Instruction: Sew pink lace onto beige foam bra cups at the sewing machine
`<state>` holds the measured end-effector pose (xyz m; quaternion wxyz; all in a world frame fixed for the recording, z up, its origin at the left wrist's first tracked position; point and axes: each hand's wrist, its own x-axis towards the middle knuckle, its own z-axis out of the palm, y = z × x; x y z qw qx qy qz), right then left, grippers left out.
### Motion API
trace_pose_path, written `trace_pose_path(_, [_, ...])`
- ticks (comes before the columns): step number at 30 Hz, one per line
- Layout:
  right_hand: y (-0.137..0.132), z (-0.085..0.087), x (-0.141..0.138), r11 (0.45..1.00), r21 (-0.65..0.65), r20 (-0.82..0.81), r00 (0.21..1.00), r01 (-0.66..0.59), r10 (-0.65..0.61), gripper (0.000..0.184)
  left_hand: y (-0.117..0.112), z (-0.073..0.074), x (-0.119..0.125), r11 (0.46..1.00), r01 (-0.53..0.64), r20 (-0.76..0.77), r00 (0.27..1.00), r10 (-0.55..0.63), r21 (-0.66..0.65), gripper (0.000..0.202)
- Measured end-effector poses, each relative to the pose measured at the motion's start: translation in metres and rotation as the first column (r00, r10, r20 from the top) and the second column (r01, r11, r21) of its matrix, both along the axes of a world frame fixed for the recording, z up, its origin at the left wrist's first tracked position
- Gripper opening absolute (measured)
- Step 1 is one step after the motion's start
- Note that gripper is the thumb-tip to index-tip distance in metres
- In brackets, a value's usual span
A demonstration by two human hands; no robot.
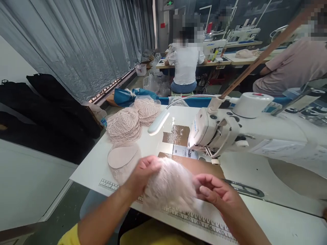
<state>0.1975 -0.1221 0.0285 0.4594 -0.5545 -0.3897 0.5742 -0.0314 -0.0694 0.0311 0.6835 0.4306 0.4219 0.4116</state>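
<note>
A white, rounded lace fabric piece [170, 185], blurred by motion, is held up over the front edge of the sewing table. My left hand [145, 173] is closed on its upper left edge, thumb on top. At its right edge, my right hand [217, 194] has its fingers curled, with thumb and fingertips at the fabric; the exact contact is partly hidden. Just behind and to the right stands the sewing machine head [204, 132]. Left of the lace lies a stack of pale cup-shaped pieces [124, 158], some partly behind my left forearm.
Two stacks of lace pieces [124, 126] [146, 110] lie at the table's far left. A lamp [158, 123] on a bent neck hangs over the table. Printed rulers [194, 219] run along the front edge. Beyond, a person in white [185, 64] sits sewing; another person [293, 68] is at right.
</note>
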Motion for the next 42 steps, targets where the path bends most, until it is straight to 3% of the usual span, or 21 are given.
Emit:
trace_pose_path(2, [-0.001,0.002,0.012,0.998,0.028,0.135,0.989,0.064,-0.067,0.036,0.017,0.018,-0.017,0.966,-0.123,-0.199,0.965,0.17,0.228,0.033])
trace_pose_path(3, [-0.001,0.002,0.017,0.996,0.04,0.204,0.975,0.086,-0.092,0.035,0.025,0.025,-0.021,0.92,-0.12,-0.321,0.914,0.249,0.373,0.031])
trace_pose_path(4, [-0.001,0.003,0.021,0.994,0.054,0.269,0.957,0.099,-0.11,0.034,0.032,0.029,-0.021,0.86,-0.058,-0.439,0.842,0.315,0.507,0.03])
trace_pose_path(6, [0.003,0.005,0.027,0.992,0.104,0.384,0.917,0.074,-0.109,0.03,0.043,0.027,-0.005,0.714,0.21,-0.639,0.653,0.407,0.668,0.028])
trace_pose_path(8, [0.012,0.006,0.031,0.985,0.169,0.511,0.858,-0.035,-0.057,0.027,0.05,0.012,0.025,0.556,0.542,-0.776,0.443,0.448,0.63,0.023])
trace_pose_path(10, [0.023,0.004,0.032,0.964,0.189,0.66,0.751,-0.185,0.014,0.027,0.05,-0.01,0.06,0.495,0.765,-0.879,0.192,0.437,0.413,0.017])
trace_pose_path(13, [0.039,-0.003,0.031,0.922,0.15,0.82,0.566,-0.358,0.087,0.031,0.038,-0.038,0.097,0.459,0.833,-0.912,0.119,0.394,0.307,0.016])
trace_pose_path(16, [0.046,-0.014,0.025,0.864,0.162,0.889,0.451,-0.476,0.082,0.034,0.024,-0.045,0.106,0.436,0.865,-0.933,0.091,0.348,0.247,0.013])
trace_pose_path(19, [0.045,-0.027,0.017,0.818,0.189,0.942,0.336,-0.544,0.006,0.036,0.02,-0.032,0.097,0.421,0.877,-0.954,0.12,0.276,0.232,0.009])
trace_pose_path(22, [0.042,-0.038,0.014,0.798,0.205,0.97,0.224,-0.567,-0.09,0.037,0.03,-0.012,0.081,0.411,0.856,-0.949,0.289,0.124,0.314,0.021])
trace_pose_path(25, [0.041,-0.045,0.014,0.791,0.195,0.981,0.12,-0.58,-0.154,0.041,0.044,-0.005,0.07,0.458,0.792,-0.884,0.466,-0.029,0.403,0.031])
trace_pose_path(27, [0.042,-0.048,0.014,0.795,0.182,0.981,0.056,-0.578,-0.184,0.044,0.05,-0.009,0.067,0.452,0.765,-0.863,0.505,0.022,0.459,0.031])
trace_pose_path(32, [0.047,-0.051,0.013,0.803,0.189,0.974,0.004,-0.565,-0.226,0.048,0.058,-0.03,0.072,0.305,0.794,-0.849,0.469,0.241,0.526,0.029])
trace_pose_path(37, [0.052,-0.05,0.01,0.847,0.173,0.976,-0.029,-0.503,-0.217,0.046,0.075,-0.039,0.07,0.253,0.82,-0.853,0.457,0.253,0.514,0.028])
trace_pose_path(42, [0.053,-0.049,0.01,0.84,0.178,0.973,-0.033,-0.513,-0.227,0.047,0.084,-0.039,0.063,0.249,0.814,-0.85,0.482,0.213,0.524,0.031])
